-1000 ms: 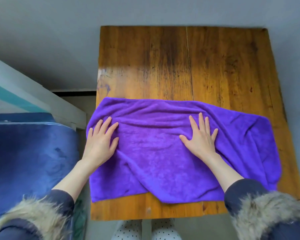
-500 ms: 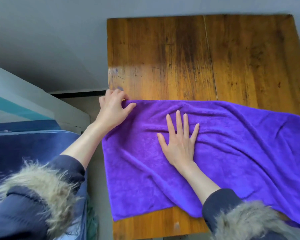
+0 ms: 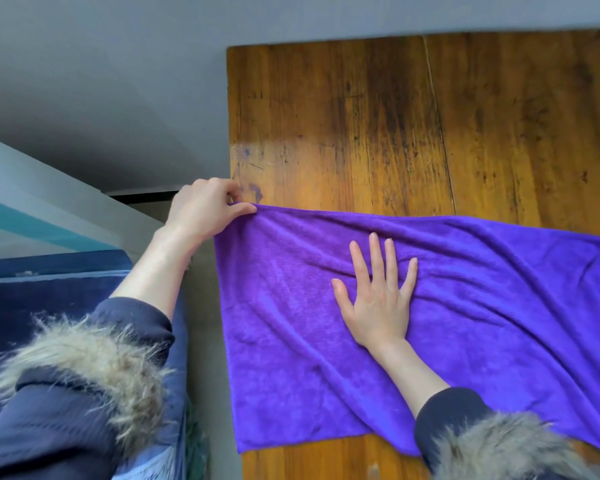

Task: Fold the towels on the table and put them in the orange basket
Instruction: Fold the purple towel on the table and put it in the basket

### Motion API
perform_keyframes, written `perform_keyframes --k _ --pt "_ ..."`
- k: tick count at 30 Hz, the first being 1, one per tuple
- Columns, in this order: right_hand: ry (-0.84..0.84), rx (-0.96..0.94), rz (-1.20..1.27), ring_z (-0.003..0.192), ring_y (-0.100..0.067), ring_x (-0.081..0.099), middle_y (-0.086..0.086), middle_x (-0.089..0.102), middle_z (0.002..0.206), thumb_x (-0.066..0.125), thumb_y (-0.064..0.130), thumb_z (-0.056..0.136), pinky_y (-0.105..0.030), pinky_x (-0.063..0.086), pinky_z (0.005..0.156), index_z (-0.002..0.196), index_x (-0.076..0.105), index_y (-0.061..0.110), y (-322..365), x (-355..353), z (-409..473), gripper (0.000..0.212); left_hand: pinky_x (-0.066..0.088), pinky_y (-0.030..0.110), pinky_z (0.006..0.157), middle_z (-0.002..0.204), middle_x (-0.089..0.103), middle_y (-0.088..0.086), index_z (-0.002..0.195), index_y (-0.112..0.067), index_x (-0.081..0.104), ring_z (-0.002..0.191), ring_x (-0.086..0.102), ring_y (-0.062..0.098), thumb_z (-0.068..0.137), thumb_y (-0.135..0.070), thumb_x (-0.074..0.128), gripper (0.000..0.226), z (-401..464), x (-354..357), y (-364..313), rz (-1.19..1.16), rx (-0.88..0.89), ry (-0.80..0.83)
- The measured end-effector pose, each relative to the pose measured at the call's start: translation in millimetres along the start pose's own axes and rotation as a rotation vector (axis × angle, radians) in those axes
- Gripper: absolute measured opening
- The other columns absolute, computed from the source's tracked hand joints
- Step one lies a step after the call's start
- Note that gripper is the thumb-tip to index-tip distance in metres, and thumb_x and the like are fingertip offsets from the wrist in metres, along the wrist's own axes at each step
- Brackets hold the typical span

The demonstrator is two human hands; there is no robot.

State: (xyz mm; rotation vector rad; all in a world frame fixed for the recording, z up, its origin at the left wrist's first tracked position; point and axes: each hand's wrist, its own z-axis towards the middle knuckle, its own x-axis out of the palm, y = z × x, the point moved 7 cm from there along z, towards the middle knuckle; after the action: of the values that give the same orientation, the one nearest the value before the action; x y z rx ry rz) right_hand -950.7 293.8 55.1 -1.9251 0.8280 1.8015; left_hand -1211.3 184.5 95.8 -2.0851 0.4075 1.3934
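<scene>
A purple towel (image 3: 465,306) lies spread across the near half of the wooden table (image 3: 413,126), wrinkled, its right end running out of the frame. My left hand (image 3: 205,209) pinches the towel's far left corner at the table's left edge. My right hand (image 3: 378,299) presses flat on the towel's middle with the fingers spread. No orange basket is in view.
A dark blue padded surface (image 3: 49,289) sits low at the left, beside a white and teal ledge (image 3: 32,209). A grey wall (image 3: 118,81) backs the table. The fur-trimmed sleeves of my coat fill the lower corners.
My left hand left the towel's left side and took hold of its far left corner. My right hand slid left to the towel's middle. The view shifted left.
</scene>
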Motion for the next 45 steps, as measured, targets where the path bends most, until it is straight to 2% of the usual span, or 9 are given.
perform_keyframes --k 4,9,11,15,18,25,33,40,45 --pt "-0.004 -0.008 0.001 0.142 -0.029 0.017 -0.007 0.023 0.154 0.030 0.057 0.087 -0.063 0.012 0.110 0.144 0.032 0.022 2 -2 2 0.066 0.040 0.035 0.068 0.083 0.059 0.001 0.079 -0.020 0.058 0.085 0.056 0.028 0.080 -0.049 0.065 0.030 -5 10 6 -0.154 -0.065 -0.037" --pt "-0.090 -0.016 0.058 0.133 -0.031 0.037 -0.013 0.044 0.141 0.039 0.060 0.083 -0.061 0.019 0.106 0.132 0.050 0.020 0 -17 10 0.065 0.034 0.043 0.081 0.112 0.053 0.016 0.110 -0.008 0.056 0.103 0.047 0.036 0.089 -0.015 0.052 0.023 -42 8 -7 -0.003 -0.002 -0.429" --pt "-0.135 0.004 0.079 0.127 -0.031 0.044 -0.014 0.050 0.134 0.039 0.055 0.086 -0.061 0.022 0.103 0.127 0.055 0.019 -2 -25 22 0.058 0.034 0.043 0.089 0.120 0.053 0.017 0.114 -0.007 0.056 0.113 0.046 0.036 0.088 -0.012 0.050 0.027 -62 15 -20 -0.030 0.048 -0.494" --pt "-0.062 0.023 0.047 0.135 -0.030 0.031 -0.014 0.038 0.144 0.036 0.054 0.090 -0.060 0.015 0.106 0.137 0.044 0.023 -5 -23 42 0.058 0.022 0.051 0.111 0.145 0.038 0.015 0.131 -0.010 0.049 0.138 0.029 0.034 0.092 -0.028 0.045 0.043 -86 61 -50 -0.005 0.187 -0.241" --pt "-0.006 -0.015 -0.021 0.140 -0.028 0.022 -0.011 0.028 0.151 0.037 0.059 0.089 -0.058 0.011 0.108 0.143 0.033 0.026 -8 -17 53 0.064 0.008 0.052 0.115 0.155 0.021 0.008 0.143 -0.020 0.035 0.144 0.012 0.029 0.093 -0.042 0.032 0.054 -84 81 -45 0.092 0.200 -0.110" --pt "0.011 -0.034 0.053 0.144 -0.026 0.012 -0.009 0.018 0.155 0.039 0.051 0.092 -0.060 0.001 0.111 0.145 0.030 0.022 4 -20 51 0.061 -0.001 0.053 0.114 0.157 0.012 0.006 0.146 -0.023 0.025 0.145 0.001 0.026 0.094 -0.040 0.024 0.055 -76 73 -39 0.079 0.221 -0.125" --pt "0.038 -0.107 0.034 0.140 -0.031 0.023 -0.012 0.028 0.151 0.043 0.044 0.088 -0.065 0.017 0.108 0.142 0.036 0.019 28 -1 -43 0.060 0.010 0.053 0.113 0.153 0.024 0.010 0.143 -0.022 0.033 0.142 0.019 0.032 0.093 -0.034 0.033 0.052 -166 108 -56 0.116 0.259 -0.089" --pt "0.097 -0.170 0.016 0.142 -0.032 0.016 -0.011 0.021 0.154 0.042 0.048 0.090 -0.066 0.009 0.109 0.144 0.031 0.022 30 4 -39 0.061 0.008 0.052 0.113 0.153 0.023 0.010 0.144 -0.023 0.031 0.142 0.018 0.031 0.093 -0.042 0.032 0.055 -167 109 -39 0.202 0.285 -0.055" --pt "0.035 -0.138 0.128 0.141 -0.029 0.022 -0.010 0.028 0.151 0.050 0.035 0.090 -0.066 0.010 0.109 0.140 0.040 0.016 11 -15 -36 0.055 0.004 0.055 0.113 0.155 0.020 0.010 0.144 -0.025 0.030 0.143 0.012 0.029 0.093 -0.039 0.033 0.054 -157 103 -68 0.189 0.322 -0.049"
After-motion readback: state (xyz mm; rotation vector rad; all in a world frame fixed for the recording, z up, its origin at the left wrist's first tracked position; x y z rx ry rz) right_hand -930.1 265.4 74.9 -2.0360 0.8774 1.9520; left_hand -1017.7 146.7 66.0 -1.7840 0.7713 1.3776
